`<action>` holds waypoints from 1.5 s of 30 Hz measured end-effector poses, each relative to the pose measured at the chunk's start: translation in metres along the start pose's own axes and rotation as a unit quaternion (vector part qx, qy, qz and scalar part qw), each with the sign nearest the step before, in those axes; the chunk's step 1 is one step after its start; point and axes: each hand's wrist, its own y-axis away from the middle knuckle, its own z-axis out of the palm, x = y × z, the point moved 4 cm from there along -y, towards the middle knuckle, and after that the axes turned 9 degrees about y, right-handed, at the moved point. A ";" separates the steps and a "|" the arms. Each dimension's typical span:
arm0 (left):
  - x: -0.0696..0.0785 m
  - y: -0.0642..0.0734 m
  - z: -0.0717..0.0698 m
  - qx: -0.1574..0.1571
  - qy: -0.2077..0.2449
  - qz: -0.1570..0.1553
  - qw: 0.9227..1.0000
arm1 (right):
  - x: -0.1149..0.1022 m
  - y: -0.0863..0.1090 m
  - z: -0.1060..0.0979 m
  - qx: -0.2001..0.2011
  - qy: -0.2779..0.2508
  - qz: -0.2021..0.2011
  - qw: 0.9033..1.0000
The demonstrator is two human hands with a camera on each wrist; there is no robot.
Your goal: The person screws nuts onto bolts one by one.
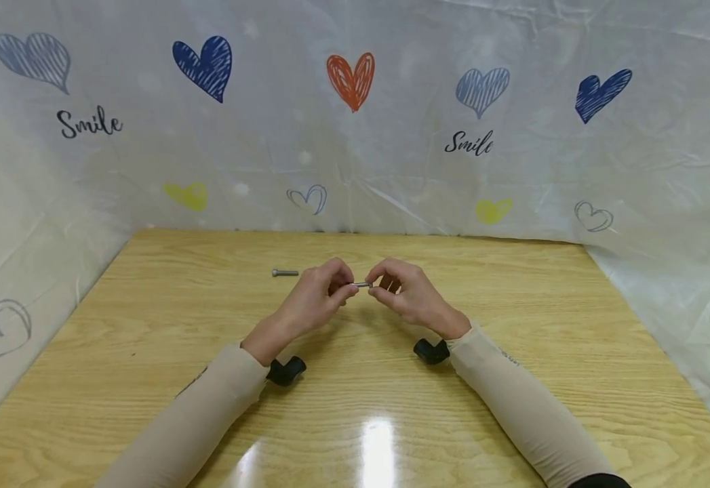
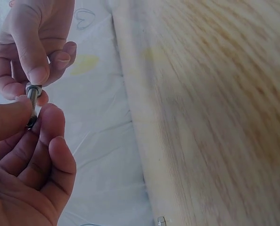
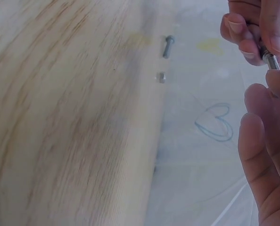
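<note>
Near the middle of the table, my left hand pinches a silver bolt between thumb and fingers. The bolt's head end, with a dark socket, sits at the left fingertips in the left wrist view. My right hand faces it, thumb and forefinger pinching a hex nut at the bolt's other end. Threads of the bolt show between both hands in the right wrist view, while the right fingertips cover the nut there. Both hands are raised over the table.
A second bolt lies on the wooden table left of my left hand. Beside it lies another nut. Black wrist cameras hang under both sleeves. A white sheet with printed hearts stands behind the table.
</note>
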 end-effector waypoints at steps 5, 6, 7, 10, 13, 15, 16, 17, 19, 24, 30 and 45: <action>0.000 0.000 0.000 -0.007 -0.005 0.002 1.000 | 0.000 0.001 0.001 -0.003 -0.007 0.007 1.000; 0.000 0.001 0.000 -0.006 -0.008 0.002 1.000 | 0.000 0.001 0.001 -0.005 -0.009 0.009 1.000; 0.000 0.001 0.000 -0.005 -0.011 0.001 1.000 | 0.001 0.001 0.001 -0.006 -0.012 0.011 1.000; 0.000 0.001 -0.001 -0.003 -0.019 0.000 1.000 | 0.000 0.000 0.001 -0.011 -0.015 0.020 1.000; 0.001 0.000 -0.001 0.001 -0.022 0.003 1.000 | -0.001 0.000 0.001 -0.015 -0.015 0.026 0.999; 0.002 0.000 -0.002 0.003 -0.022 0.006 1.000 | -0.001 0.000 0.001 -0.018 -0.013 0.030 0.999; 0.002 0.000 -0.002 0.003 -0.021 0.007 1.000 | 0.000 0.000 0.001 -0.019 -0.013 0.033 0.999; 0.003 -0.001 -0.002 0.003 -0.020 0.008 1.000 | 0.000 0.000 0.001 -0.021 -0.013 0.035 0.999; 0.003 -0.001 -0.002 0.002 -0.021 0.011 1.000 | 0.001 0.001 0.001 -0.026 -0.018 0.039 0.999; 0.004 -0.002 -0.002 0.002 -0.021 0.017 1.000 | 0.002 0.002 0.002 -0.038 -0.030 0.046 0.998; 0.005 -0.001 -0.003 0.001 -0.022 0.016 1.000 | 0.001 0.001 0.006 -0.055 -0.040 0.057 0.996; 0.005 0.001 -0.005 -0.001 -0.024 0.018 1.000 | 0.002 0.002 0.009 -0.059 -0.028 0.059 0.996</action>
